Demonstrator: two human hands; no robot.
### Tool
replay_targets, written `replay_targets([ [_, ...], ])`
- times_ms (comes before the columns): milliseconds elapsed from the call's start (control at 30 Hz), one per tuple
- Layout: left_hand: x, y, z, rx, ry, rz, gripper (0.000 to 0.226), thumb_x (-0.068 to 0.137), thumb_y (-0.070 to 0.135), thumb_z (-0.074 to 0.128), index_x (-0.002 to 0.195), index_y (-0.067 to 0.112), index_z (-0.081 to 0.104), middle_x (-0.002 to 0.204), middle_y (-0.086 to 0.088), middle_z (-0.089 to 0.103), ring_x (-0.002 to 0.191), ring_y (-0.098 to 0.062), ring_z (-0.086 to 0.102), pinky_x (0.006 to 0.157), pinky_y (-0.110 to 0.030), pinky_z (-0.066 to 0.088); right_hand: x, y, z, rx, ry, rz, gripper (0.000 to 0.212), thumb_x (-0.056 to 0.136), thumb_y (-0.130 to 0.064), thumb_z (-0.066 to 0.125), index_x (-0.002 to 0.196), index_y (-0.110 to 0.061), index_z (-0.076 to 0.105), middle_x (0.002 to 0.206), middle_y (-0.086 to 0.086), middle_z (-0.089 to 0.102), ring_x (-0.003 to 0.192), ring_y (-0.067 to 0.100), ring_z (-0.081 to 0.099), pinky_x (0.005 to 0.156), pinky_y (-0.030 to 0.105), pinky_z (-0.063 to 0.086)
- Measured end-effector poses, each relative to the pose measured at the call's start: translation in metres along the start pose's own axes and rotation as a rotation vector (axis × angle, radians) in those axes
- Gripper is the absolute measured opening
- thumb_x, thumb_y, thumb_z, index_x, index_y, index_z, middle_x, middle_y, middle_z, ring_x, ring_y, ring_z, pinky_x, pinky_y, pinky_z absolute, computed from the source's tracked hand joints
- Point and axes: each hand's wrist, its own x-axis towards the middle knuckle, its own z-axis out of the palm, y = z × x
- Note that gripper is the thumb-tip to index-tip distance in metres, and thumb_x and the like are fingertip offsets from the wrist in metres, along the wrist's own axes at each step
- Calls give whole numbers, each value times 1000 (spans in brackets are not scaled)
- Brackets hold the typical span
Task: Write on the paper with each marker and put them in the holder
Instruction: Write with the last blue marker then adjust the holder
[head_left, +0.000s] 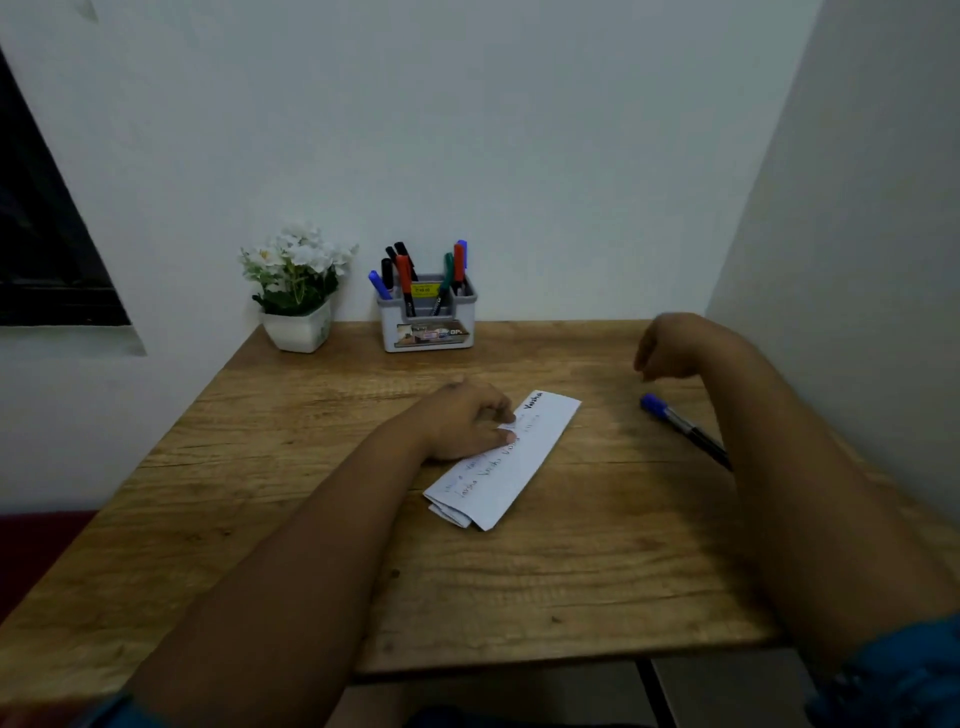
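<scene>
— Nearest to us were our two bare forearms, reaching out over the worn wooden table (311, 431) with blue sleeve cuffs at the bottom edge. What did our left hand (462, 421) do?

— It lay palm down on the folded white paper strip (511, 457), fingers spread loosely and pressing its upper left part flat. We gripped nothing with it. The paper sat near the table's middle, angled, with faint handwritten lines along it and one darker word at its far end.

— And our right hand (670, 345)?

— It hung above the table's right side, wrist bent, fingers drooping downward and apart, empty. Just below it lay the blue-capped marker with a dark barrel (680, 426), flat on the wood, cap pointing away from us, its near end hidden behind our right forearm. We did not touch it.

— Where was the holder?

— The grey and white plastic pen holder (428, 325) stood at the far edge against the white wall. Blue, black, red and green markers stood tilted in its compartments. Beside it, to the left, sat a white pot of white flowers (297, 291).
</scene>
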Motion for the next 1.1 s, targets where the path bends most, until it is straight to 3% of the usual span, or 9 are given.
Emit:
replay_targets([
  [133, 2, 14, 12, 47, 52, 57, 28, 89, 35, 65, 117, 31, 64, 129, 9, 56, 119, -13, 46, 99, -35, 40, -21, 36, 34, 32, -127, 181, 50, 78, -43, 78, 108, -5, 68, 104, 9, 70, 94, 24, 67, 87, 37, 55],
  [233, 0, 20, 17, -40, 134, 80, 33, 85, 26, 70, 116, 33, 60, 117, 14, 59, 107, -7, 54, 84, -23, 45, -25, 34, 50, 20, -40, 150, 41, 88, -40, 67, 115, -9, 63, 107, 10, 65, 92, 23, 60, 74, 30, 45],
  [300, -2, 24, 20, -116, 186, 69, 41, 82, 23, 71, 117, 34, 52, 115, 18, 54, 105, -5, 55, 77, -18, 43, -27, 22, 61, 108, 61, 34, 26, 95, -34, 56, 111, -15, 61, 104, 9, 64, 84, 21, 56, 69, 30, 39],
  [367, -5, 28, 23, -104, 249, 58, 59, 80, 22, 72, 127, 34, 39, 130, 12, 43, 116, -8, 48, 90, -24, 45, -27, 6, 73, 333, 153, -135, 7, 97, -29, 47, 104, -29, 50, 97, 2, 63, 77, 19, 56, 63, 32, 38],
  [500, -7, 35, 24, 16, 288, 61, 92, 84, 22, 69, 152, 26, 7, 157, 5, 14, 144, -14, 13, 112, -27, 21, -40, -34, 86, 276, 302, -561, 31, 86, -24, 57, 112, -36, 46, 97, -9, 58, 83, 13, 55, 60, 21, 35],
  [667, -6, 43, 28, 27, 159, 42, 26, 101, 27, 42, 121, 11, 46, 115, -12, 57, 100, -24, 54, 84, -41, 45, -41, -54, 88, -29, 461, -736, 16, 93, -28, 50, 103, -17, 56, 94, 2, 64, 81, 22, 59, 68, 40, 49],
  [867, -5, 46, 27, 118, 28, -18, 27, 103, 28, 37, 117, 7, 47, 105, -16, 58, 88, -26, 53, 78, -43, 43, -40, -47, 91, -105, 479, -714, 31, 99, -49, 37, 99, -26, 57, 76, -4, 65, 66, 17, 58, 59, 36, 49],
  [967, -2, 44, 28, 111, 21, -21, 26, 103, 32, 38, 109, 8, 46, 92, -13, 56, 80, -25, 49, 65, -35, 33, -33, -38, 84, -146, 484, -639, 39, 97, -57, 36, 107, -31, 62, 84, -6, 70, 74, 15, 62, 64, 34, 50],
  [1100, -1, 37, 28, 68, 42, -72, 33, 96, 45, 50, 116, 18, 48, 80, 5, 46, 80, -18, 47, 63, -32, 32, -28, -17, 79, 395, 368, -530, 41, 102, -39, 40, 142, -43, 34, 103, -9, 67, 87, 10, 61, 79, 32, 50],
])
